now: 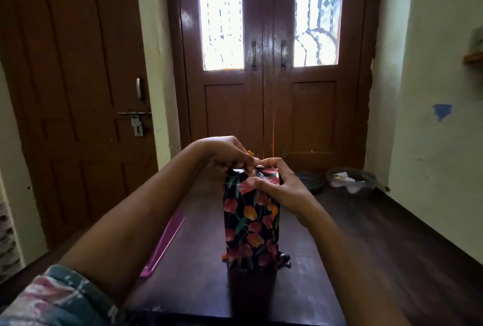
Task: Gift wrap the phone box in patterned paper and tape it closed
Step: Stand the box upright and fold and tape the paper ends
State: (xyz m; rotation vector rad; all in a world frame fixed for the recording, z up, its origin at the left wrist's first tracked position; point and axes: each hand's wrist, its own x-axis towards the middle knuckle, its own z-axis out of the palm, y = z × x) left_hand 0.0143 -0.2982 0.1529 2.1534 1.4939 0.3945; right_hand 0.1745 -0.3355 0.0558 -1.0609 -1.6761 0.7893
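Note:
The phone box point(251, 223) stands upright on the dark wooden table point(366, 234), wrapped in black paper with red and orange tulips. My left hand point(224, 154) pinches the folded paper at the box's top end from the left. My right hand point(277, 184) grips the top right corner, thumb pressed on the front face and fingers curled over the top fold. Crumpled paper flaps stick out at the bottom end. No tape can be made out in the fingers.
A pink flat strip point(164, 242) lies on the table to the left of the box. At the table's far end sit a dark round lid point(311, 181) and a clear bowl point(351, 181) with small items. Brown doors stand behind.

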